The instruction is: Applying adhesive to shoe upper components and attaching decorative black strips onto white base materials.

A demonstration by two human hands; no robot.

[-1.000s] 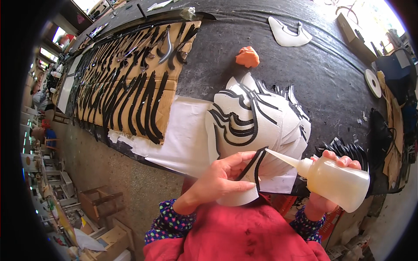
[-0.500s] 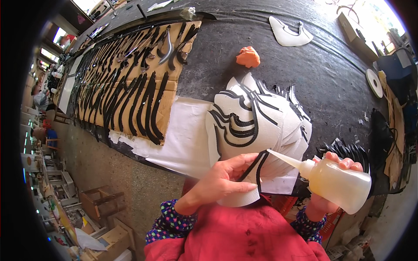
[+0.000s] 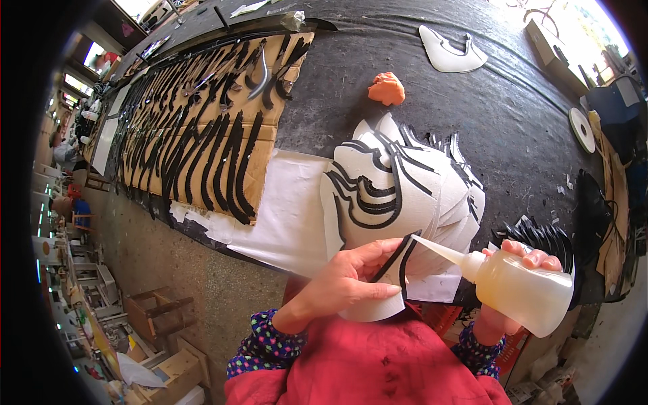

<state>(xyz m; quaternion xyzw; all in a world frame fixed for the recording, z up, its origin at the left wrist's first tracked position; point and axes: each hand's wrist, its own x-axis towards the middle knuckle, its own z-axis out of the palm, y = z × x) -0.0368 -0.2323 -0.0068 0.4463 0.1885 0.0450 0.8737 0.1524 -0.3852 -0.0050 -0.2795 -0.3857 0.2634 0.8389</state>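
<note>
Pinched between the thumb and fingers of my left hand is a curved white piece edged with black strips that meet at a point. My right hand wraps round a squeeze bottle of pale yellowish liquid, tilted so its long white nozzle points left. The nozzle tip is at the strips' pointed end; whether it touches cannot be made out. Just beyond my hands lies a stack of white curved pieces, with black strips along their edges.
Rows of black strips lie on a cardboard sheet at the left, beside white paper. An orange lump and a white cut-out sit farther back. At the right are bundled black strips and a white ring-shaped roll.
The bottle has dipped a little and shifted slightly left, its nozzle tip staying by the strips' pointed end. My left hand and the white piece have barely moved.
</note>
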